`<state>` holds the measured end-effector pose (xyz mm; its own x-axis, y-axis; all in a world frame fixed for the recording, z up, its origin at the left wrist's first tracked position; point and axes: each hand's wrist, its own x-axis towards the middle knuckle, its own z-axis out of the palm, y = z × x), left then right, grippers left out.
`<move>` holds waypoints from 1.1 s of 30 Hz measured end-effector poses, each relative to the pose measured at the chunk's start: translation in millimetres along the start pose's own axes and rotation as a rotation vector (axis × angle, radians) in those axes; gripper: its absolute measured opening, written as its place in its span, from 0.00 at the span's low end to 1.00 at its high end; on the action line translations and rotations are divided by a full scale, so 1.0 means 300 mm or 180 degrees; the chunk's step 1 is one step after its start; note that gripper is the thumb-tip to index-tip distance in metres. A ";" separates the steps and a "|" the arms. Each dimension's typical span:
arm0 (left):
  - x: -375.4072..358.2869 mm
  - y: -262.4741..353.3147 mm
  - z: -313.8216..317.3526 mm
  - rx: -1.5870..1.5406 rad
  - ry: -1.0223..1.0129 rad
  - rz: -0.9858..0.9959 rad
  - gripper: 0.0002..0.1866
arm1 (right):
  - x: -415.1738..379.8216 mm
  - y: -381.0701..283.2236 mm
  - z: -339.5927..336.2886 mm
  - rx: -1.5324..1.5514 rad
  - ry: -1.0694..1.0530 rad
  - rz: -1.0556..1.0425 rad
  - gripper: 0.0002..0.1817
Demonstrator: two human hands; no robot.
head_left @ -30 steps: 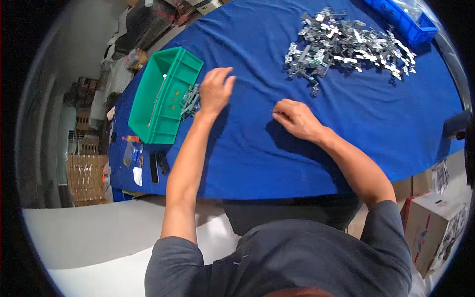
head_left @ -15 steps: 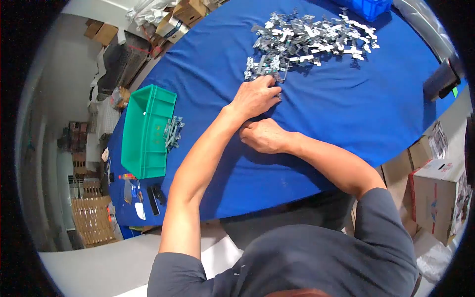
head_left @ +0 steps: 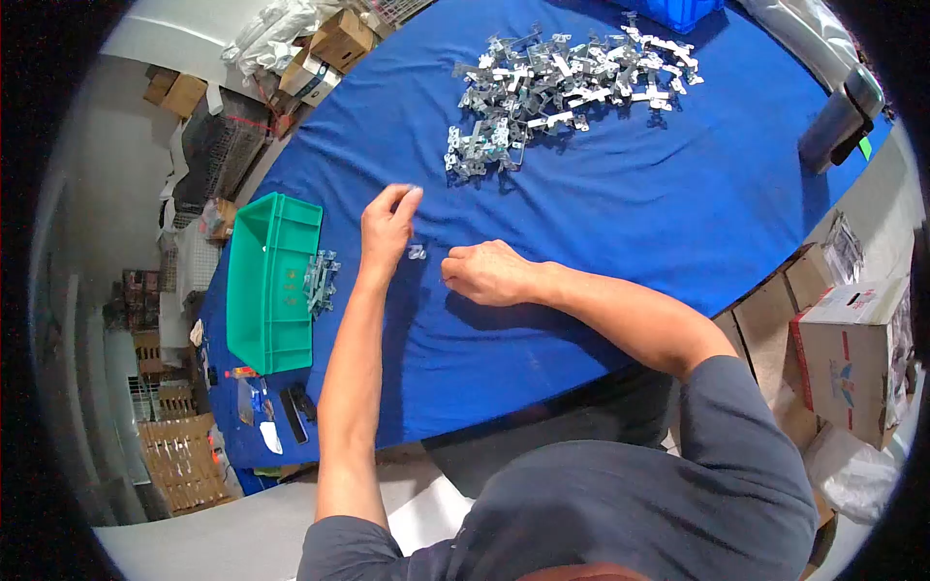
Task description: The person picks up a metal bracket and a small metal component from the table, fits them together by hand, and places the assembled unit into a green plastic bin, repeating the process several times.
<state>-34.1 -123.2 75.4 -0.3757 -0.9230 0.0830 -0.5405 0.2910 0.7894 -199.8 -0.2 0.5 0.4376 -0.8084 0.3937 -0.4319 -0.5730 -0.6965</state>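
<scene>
My left hand is raised over the cloth between the pile and the green bin, thumb and forefinger tips brought together. Whatever sits in that pinch is too small to make out. Close by its wrist side, a small metal bracket shows against the blue cloth. My right hand is closed low over the table, fingers curled inward, and their contents are hidden. Beyond both hands lies a large heap of metal brackets. A smaller row of metal brackets lies along the right side of the green bin.
Blue cloth covers the table. A blue bin stands at the far edge, and a dark metallic cylinder at the right. A black phone-like object lies near the left front. A carton stands right of the table.
My left hand has moved left, away from the heap's near edge. The small bracket between the hands now shows. My right hand stays closed in about the same place, while the whole view has shifted slightly.
</scene>
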 end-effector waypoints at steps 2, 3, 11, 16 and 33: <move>-0.049 -0.085 -0.008 -0.1247 0.0167 -0.0892 0.13 | 0.002 0.004 0.004 0.0083 0.0014 0.0099 0.09; -0.080 -0.134 -0.023 -0.1859 0.0252 -0.1079 0.13 | 0.004 0.008 0.006 0.0125 0.0019 0.0145 0.09; -0.330 -0.236 0.030 -0.2456 0.0635 -0.1080 0.16 | 0.033 0.056 0.011 0.0816 0.0886 0.0082 0.11; -0.384 -0.183 0.098 -0.2403 0.0824 -0.0634 0.16 | 0.031 0.009 -0.030 0.1413 0.0592 0.0702 0.13; -0.432 -0.162 0.145 -0.1618 0.0545 -0.0379 0.17 | 0.028 0.010 -0.025 0.1163 0.0272 0.1032 0.11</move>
<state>8.1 -6.8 0.0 -0.1834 -0.9823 0.0396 -0.1240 0.0630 0.9903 -203.2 -9.8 6.3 0.2537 -0.9541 0.1591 -0.2236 -0.2178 -0.9500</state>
